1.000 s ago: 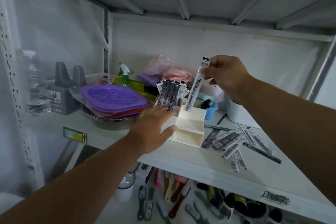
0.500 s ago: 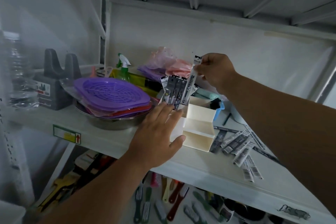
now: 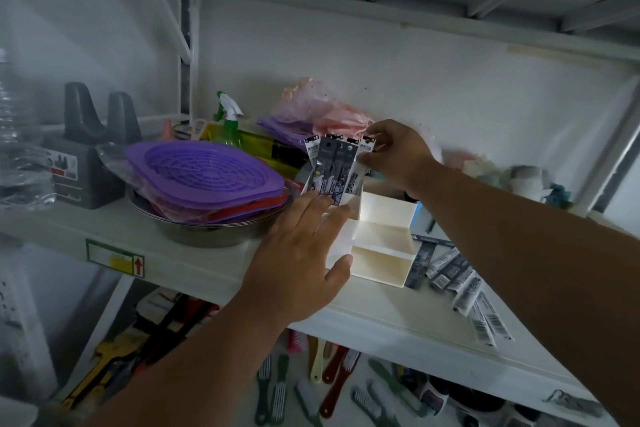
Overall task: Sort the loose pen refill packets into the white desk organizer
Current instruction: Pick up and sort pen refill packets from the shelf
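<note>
At the shelf's [image 3: 194, 263] left end stand a clear bottle [image 3: 17, 135] and a grey stand [image 3: 86, 156], then a metal bowl [image 3: 207, 232] holding purple strainers [image 3: 204, 173]. Near the front edge the left hand [image 3: 298, 260] lies flat with straight fingers against the left side of the white organizer [image 3: 384, 246]. In the organizer's back left compartment stand upright refill packets [image 3: 329, 166]; the right hand [image 3: 398, 152] pinches the rightmost packet [image 3: 360, 170] at its top. Loose packets [image 3: 457, 281] lie on the shelf just right of the organizer, toward the front edge.
</note>
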